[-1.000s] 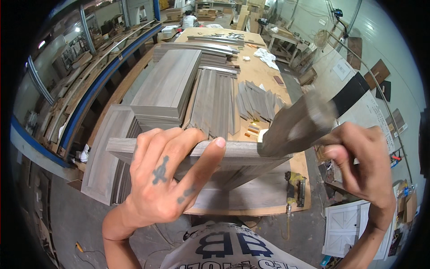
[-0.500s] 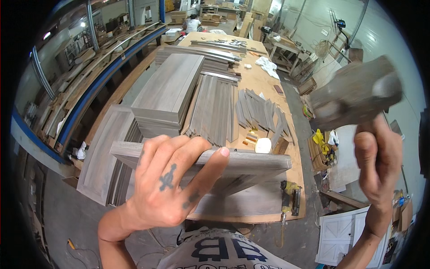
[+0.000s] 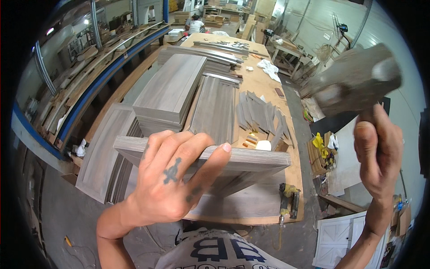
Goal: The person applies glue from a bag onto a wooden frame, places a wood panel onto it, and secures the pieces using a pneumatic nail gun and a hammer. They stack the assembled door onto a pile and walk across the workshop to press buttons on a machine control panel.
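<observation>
My left hand (image 3: 168, 179) is closed over the top edge of a grey wood-grain panel (image 3: 262, 160), its thumb lying along the edge. The panel stands tilted on edge at the near end of the workbench. Off to the right, my right hand (image 3: 380, 154) grips a mallet (image 3: 351, 83) raised above bench height. Its big grey-brown head is smeared by motion, and the hand hides most of the handle. A gap separates the mallet from the panel. Beside the panel's right end lies a yellow-and-black nail gun (image 3: 289, 199).
Stacked grey panels (image 3: 170, 87) stand beyond my left hand, with more panels (image 3: 105, 152) leaning to the left. Loose grey strips (image 3: 260, 112) and a white cloth (image 3: 268, 68) lie on the wooden bench top (image 3: 255, 80). A person (image 3: 195, 26) is at the far end.
The mallet head has moved slightly up and left, still in my right hand. My left hand keeps its hold on the panel, whose left end appears slightly higher.
</observation>
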A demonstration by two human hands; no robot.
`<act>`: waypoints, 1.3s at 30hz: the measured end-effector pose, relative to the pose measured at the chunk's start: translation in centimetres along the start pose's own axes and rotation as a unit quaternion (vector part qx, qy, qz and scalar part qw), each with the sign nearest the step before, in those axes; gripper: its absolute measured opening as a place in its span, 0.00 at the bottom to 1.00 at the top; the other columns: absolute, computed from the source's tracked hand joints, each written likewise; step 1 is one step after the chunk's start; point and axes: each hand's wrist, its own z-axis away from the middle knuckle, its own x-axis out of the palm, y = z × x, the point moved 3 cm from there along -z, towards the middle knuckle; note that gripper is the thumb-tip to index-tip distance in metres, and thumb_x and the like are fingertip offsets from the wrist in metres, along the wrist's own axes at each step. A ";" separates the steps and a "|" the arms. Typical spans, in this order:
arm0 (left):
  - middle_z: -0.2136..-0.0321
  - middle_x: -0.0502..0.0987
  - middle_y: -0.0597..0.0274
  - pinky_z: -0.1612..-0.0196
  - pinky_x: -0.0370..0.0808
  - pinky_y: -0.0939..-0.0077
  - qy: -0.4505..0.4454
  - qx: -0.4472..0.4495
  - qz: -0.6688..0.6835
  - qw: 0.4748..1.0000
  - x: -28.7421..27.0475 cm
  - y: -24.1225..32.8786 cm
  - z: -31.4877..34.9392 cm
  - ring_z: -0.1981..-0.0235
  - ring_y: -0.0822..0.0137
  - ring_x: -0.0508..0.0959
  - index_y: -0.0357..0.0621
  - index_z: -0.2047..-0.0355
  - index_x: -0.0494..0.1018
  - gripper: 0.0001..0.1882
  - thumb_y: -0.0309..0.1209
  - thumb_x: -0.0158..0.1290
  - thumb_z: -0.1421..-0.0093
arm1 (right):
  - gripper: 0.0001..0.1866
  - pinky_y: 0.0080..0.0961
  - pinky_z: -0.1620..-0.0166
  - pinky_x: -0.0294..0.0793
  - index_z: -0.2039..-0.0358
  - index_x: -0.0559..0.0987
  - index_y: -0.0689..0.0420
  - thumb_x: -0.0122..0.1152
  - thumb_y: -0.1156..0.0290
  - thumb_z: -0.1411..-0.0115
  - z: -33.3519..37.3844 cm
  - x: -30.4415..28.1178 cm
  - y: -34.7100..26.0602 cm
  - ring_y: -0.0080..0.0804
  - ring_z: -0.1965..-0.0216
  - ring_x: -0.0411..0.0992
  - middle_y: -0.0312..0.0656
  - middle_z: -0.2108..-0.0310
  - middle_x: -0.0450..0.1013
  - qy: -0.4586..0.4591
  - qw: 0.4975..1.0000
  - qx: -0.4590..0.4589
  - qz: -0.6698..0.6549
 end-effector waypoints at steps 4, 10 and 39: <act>0.63 0.74 0.55 0.63 0.70 0.64 0.011 0.006 -0.001 1.000 0.3 -0.5 0.3 0.66 0.59 0.75 0.39 0.54 0.77 0.28 0.28 0.58 0.61 | 0.13 0.31 0.79 0.59 0.69 0.73 0.64 0.59 0.66 0.37 0.1 2.5 -1.4 0.37 0.86 0.61 0.45 0.83 0.62 -0.183 0.982 -0.032 -0.029; 0.63 0.74 0.56 0.62 0.69 0.63 0.024 0.014 -0.023 0.999 0.5 -0.5 0.2 0.65 0.59 0.74 0.39 0.54 0.77 0.28 0.28 0.58 0.60 | 0.14 0.31 0.77 0.58 0.70 0.72 0.63 0.57 0.64 0.35 -0.6 1.8 -0.2 0.36 0.85 0.60 0.41 0.84 0.60 -0.138 0.989 0.020 -0.045; 0.46 0.73 0.44 0.40 0.68 0.67 0.333 -0.455 0.251 0.787 0.5 -1.5 8.0 0.43 0.56 0.73 0.31 0.41 0.66 0.30 0.23 0.61 0.43 | 0.16 0.14 0.83 0.59 0.58 0.75 0.67 0.68 0.73 0.43 1.5 11.0 0.1 0.14 0.86 0.62 0.32 0.82 0.68 -0.199 0.820 0.274 -0.461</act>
